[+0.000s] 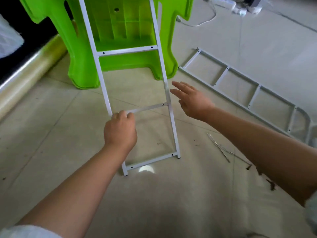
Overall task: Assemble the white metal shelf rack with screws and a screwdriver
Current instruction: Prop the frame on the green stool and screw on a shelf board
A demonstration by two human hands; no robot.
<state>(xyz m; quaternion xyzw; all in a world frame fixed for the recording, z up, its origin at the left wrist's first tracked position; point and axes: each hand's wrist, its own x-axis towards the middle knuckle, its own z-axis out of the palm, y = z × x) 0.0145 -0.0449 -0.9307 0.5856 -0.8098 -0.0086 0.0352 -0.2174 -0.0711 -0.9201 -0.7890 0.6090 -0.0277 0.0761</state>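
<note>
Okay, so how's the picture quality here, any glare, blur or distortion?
Head view: a bright glare spot on the floor beside the upright frame; the right hand looks slightly motion-blurred; wide-angle bending at the edges; the left hand is sharp.

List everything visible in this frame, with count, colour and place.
upright frame: 1, white, centre, feet on floor, in front of stool
flat frame: 1, white, lying on floor, right
stool: 1, green, top centre
roll: 1, clear film, left
rods: a few, thin metal, floor near right arm
cable: 1, white, top right
left hand: grips upright frame's rung
right hand: open, beside its right rail
</note>
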